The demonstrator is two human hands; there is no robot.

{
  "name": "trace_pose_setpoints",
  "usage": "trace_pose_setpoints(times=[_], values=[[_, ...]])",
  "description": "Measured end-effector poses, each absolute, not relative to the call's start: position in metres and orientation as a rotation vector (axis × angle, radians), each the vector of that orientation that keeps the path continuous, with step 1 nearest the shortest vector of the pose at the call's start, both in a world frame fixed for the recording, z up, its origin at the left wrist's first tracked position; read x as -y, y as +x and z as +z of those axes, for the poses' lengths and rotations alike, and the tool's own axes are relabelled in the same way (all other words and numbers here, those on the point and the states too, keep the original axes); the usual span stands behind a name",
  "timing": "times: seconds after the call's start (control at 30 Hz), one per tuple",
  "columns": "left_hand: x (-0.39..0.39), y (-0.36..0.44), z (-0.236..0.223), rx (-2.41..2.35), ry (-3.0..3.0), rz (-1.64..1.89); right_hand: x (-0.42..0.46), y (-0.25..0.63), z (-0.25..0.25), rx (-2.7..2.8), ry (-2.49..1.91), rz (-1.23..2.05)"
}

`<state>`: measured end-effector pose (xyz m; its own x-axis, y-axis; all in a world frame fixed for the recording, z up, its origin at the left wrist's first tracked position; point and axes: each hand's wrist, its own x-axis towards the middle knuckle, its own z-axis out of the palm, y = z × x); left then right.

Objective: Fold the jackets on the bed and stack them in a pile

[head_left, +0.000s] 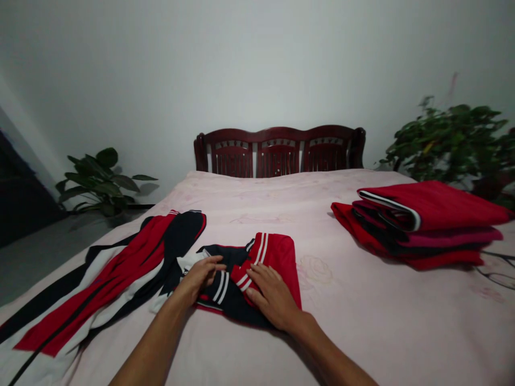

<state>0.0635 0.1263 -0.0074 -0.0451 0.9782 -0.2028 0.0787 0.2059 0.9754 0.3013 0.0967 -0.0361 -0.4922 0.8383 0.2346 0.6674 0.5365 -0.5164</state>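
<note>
A partly folded jacket (281, 257) in red, navy and white lies in front of me on the bed, with white stripes along its ribbed edges. My right hand (271, 295) rests flat on its red and navy right part, fingers stretched out over a striped red band. On the left part, by a white patch and a navy striped cuff, my left hand (204, 274) touches the cloth with its fingers slightly bent and apart. Left of it, another garment (116, 273) in red, navy and white is spread lengthwise towards the near left edge.
A stack of folded red, magenta and dark clothes (434, 209) sits on the right of the pink bedsheet (257, 201), beside a pair of glasses (499, 268). Behind stands a dark wooden headboard (277, 153). Leafy plants (100, 179) flank the bed.
</note>
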Motion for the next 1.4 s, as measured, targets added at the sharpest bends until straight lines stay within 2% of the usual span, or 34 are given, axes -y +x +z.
trace_pose_setpoints(times=[0.27, 0.47, 0.57, 0.7, 0.9, 1.07, 1.3, 1.4], values=[[-0.118, 0.083, -0.021, -1.634, 1.596, 0.932, -0.078, 0.31, -0.042, 2.207, -1.268, 0.268], [-0.13, 0.088, -0.023, -1.574, 1.871, 1.124, -0.076, 0.322, -0.04, 2.026, -1.115, 0.214], [-0.137, 0.086, -0.027, -1.752, 2.027, 0.898, -0.069, 0.323, -0.038, 2.148, -1.006, 0.209], [-0.144, 0.086, -0.028, -1.902, 2.019, 0.724, -0.063, 0.322, -0.041, 2.318, -1.019, 0.267], [-0.185, 0.107, -0.008, -2.057, 1.975, 0.599, -0.067, 0.321, -0.052, 2.146, -1.016, 0.292], [-0.221, 0.138, -0.011, -2.072, 1.901, 0.428, -0.068, 0.32, -0.056, 2.163, -1.014, 0.256], [-0.207, 0.133, -0.01, -2.117, 1.934, 0.504, -0.065, 0.321, -0.053, 2.149, -1.024, 0.303], [-0.196, 0.115, -0.011, -2.175, 1.899, 0.422, -0.064, 0.319, -0.052, 2.149, -1.03, 0.311]])
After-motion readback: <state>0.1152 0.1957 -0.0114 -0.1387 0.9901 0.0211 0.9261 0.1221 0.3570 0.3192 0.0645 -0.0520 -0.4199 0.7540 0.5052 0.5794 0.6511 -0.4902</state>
